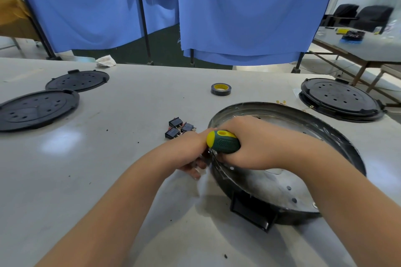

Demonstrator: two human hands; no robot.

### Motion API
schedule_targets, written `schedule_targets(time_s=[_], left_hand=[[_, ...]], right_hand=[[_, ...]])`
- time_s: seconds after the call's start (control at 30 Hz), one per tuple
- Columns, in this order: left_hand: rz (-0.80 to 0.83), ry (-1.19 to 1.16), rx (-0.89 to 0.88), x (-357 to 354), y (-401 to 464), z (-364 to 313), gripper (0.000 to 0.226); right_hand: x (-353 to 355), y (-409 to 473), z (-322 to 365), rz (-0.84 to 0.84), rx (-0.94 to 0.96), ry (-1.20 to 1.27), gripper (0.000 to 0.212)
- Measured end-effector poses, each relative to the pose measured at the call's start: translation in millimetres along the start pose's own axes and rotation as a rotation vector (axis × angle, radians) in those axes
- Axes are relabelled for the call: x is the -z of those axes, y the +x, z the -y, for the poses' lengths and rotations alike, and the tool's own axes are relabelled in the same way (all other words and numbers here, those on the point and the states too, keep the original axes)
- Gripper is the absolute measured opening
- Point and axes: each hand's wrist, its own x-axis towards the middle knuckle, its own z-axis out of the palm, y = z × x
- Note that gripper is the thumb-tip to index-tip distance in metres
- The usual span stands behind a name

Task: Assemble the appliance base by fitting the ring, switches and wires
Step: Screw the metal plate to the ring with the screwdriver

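My right hand has a closed grip on the screwdriver, handle pointing left, tip hidden at the base rim's left wall. Left hand pinches that rim from outside, just beside it. Switches sit just beyond on the worktop.

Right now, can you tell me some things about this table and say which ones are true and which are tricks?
1. The right hand grips a green and yellow screwdriver. True.
2. The roll of tape sits inside the metal base. False: it lies on the table, beyond the base.
3. Three black switches lie on the table left of the base. True.
4. Both hands are inside the base. False: the left hand is outside, at its rim.
5. Black round covers lie on the table. True.
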Motion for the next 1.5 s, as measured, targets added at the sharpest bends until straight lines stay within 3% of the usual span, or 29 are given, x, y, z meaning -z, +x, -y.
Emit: schedule_targets(time_s=[0.37, 0.53, 0.7, 0.87, 0.93, 1.07, 1.2, 1.3, 1.5], left_hand=[[0.074, -0.078, -0.023, 3, -6, -1, 0.036], [0.077, -0.095, -0.009, 7, -5, 1, 0.041], [0.076, -0.118, 0.002, 8, -3, 0, 0.039], [0.04, -0.1, -0.055, 2, -1, 0, 0.003], [0.028, -0.125, -0.076, -1, 1, 1, 0.012], [0.009, -0.202, -0.09, -6, 3, 1, 0.016], [-0.012, -0.182, -0.122, -8, -1, 0, 0.015], [-0.026, -0.173, -0.117, -9, -1, 0, 0.015], [-0.027, -0.175, -0.118, -8, 1, 2, 0.016]], right_hand=[[-2, 1, -2, -0.033, -0.028, -0.046, 0.031], [0, 1, -5, -0.035, -0.028, -0.04, 0.023], [10, 0, -10, -0.237, -0.054, -0.03, 0.017], [9, -1, -7, -0.369, -0.068, -0.077, 0.031], [9, 0, -5, -0.434, -0.061, -0.058, 0.024], [20, -6, 2, -0.578, -0.044, 0.104, 0.015], [40, -16, 7, -0.577, -0.036, 0.351, 0.01], [54, -23, 8, -0.609, -0.015, 0.502, 0.02], [64, -25, 6, -0.739, 0.138, 0.836, 0.018]])
